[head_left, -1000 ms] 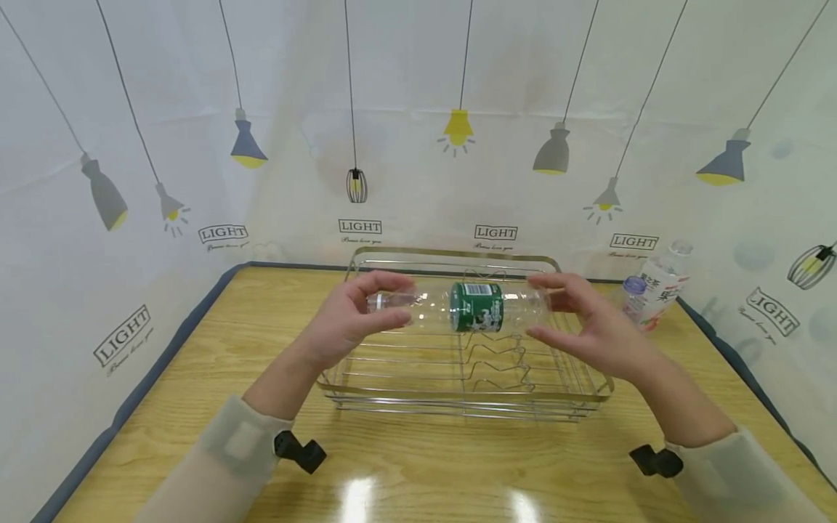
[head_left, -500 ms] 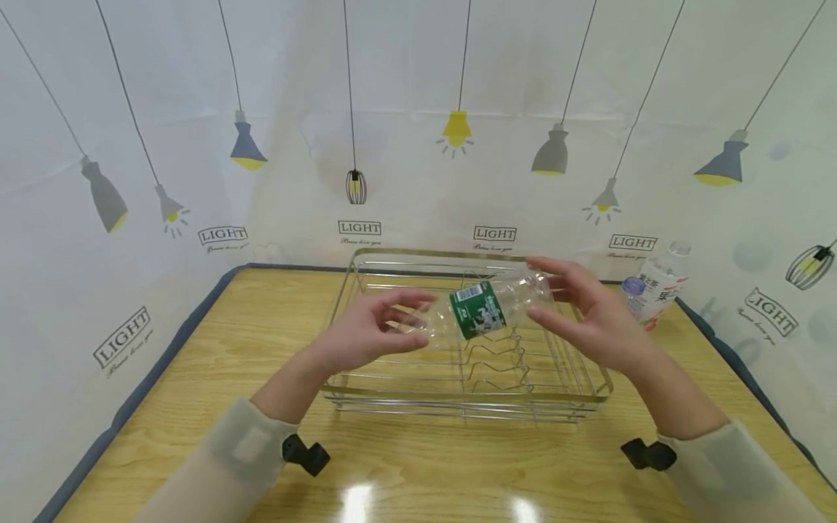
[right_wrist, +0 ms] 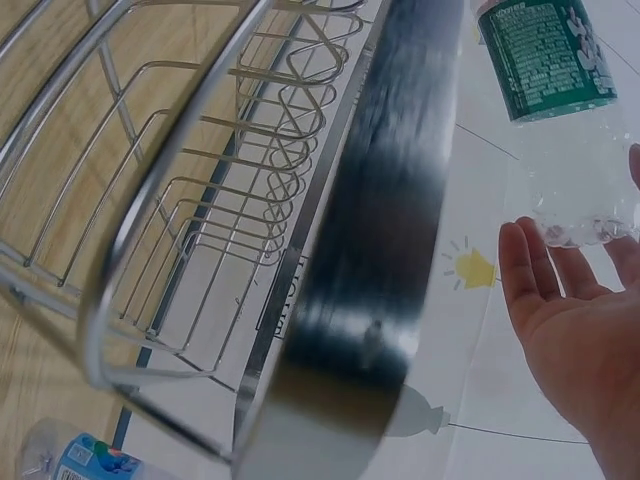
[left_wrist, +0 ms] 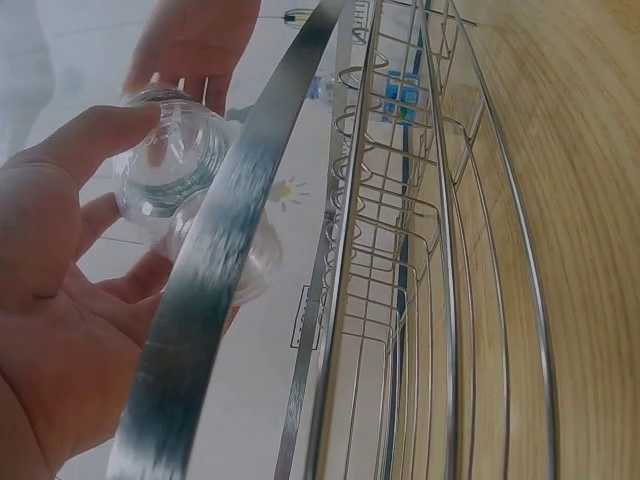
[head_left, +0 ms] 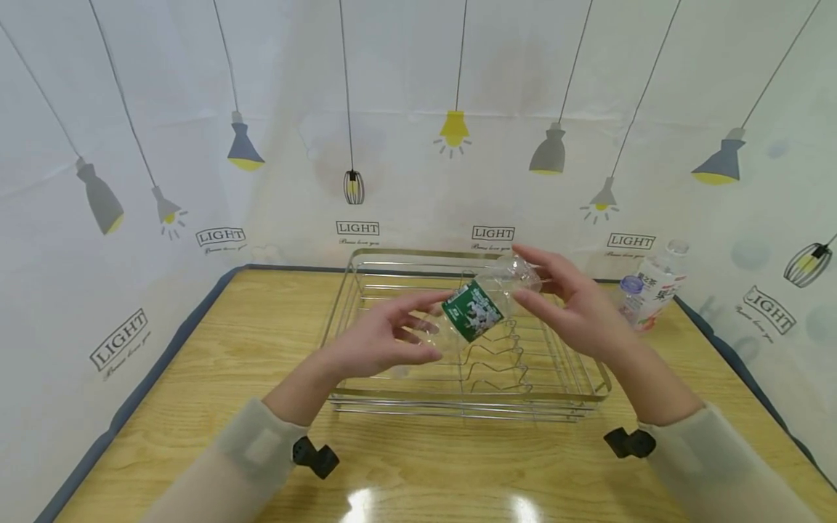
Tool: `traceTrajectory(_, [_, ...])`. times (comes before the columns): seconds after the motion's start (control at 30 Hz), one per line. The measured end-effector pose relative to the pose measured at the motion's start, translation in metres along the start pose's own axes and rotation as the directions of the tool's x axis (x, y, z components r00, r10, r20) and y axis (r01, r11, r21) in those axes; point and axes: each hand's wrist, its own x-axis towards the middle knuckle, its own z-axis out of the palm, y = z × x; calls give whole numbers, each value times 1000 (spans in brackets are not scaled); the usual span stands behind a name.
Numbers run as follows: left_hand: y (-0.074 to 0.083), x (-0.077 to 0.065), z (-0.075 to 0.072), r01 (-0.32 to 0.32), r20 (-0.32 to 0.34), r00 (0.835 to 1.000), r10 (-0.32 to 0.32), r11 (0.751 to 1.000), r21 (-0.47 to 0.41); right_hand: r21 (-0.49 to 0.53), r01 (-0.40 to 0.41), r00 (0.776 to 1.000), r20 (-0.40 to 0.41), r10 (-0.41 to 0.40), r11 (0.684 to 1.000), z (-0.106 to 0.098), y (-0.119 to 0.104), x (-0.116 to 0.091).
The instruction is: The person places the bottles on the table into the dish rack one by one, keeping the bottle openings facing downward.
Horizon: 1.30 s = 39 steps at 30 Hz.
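A clear plastic bottle (head_left: 472,312) with a green label is held tilted above the wire rack (head_left: 471,396), its base up to the right. My left hand (head_left: 382,334) holds the neck end, thumb and fingers around it; the fingers partly hide the neck. At the base end, my right hand (head_left: 572,309) holds the bottle between thumb and fingers. In the right wrist view, the fingertips of the right hand (right_wrist: 575,330) meet the ridged base below the label. The left wrist view shows the bottle (left_wrist: 175,165) near the left thumb, partly behind the rack's flat metal rim (left_wrist: 215,250).
Behind the rack's right side stand a white-labelled bottle (head_left: 660,283) and a smaller clear one with a purplish top (head_left: 631,290). Wavy wire dividers (head_left: 497,356) run through the rack. A printed curtain (head_left: 418,174) surrounds the wooden table (head_left: 418,457).
The bottle has turned from level to a slant, its neck end dropping left and its base rising right. My left hand has moved right and down; the right hand has shifted left and slightly up.
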Motion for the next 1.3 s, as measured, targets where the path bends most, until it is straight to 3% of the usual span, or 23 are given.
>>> traceTrajectory(0.27, [-2, 2, 4, 32, -27, 999, -31, 999, 25, 9, -36, 999, -8, 36, 999, 4, -4, 10])
traceTrajectory(0.57, [-1, 3, 5, 24, -97, 995, -30, 998, -56, 213, -105, 994, 39, 99, 971, 13, -7, 15])
traceTrajectory(0.93, [-4, 5, 8, 40, -96, 994, -55, 987, -153, 291, -105, 990, 120, 73, 951, 29, -8, 20])
traceTrajectory(1.3, [-2, 9, 19, 48, -85, 994, -68, 974, -220, 368, -181, 980, 147, 135, 912, 48, -19, 22])
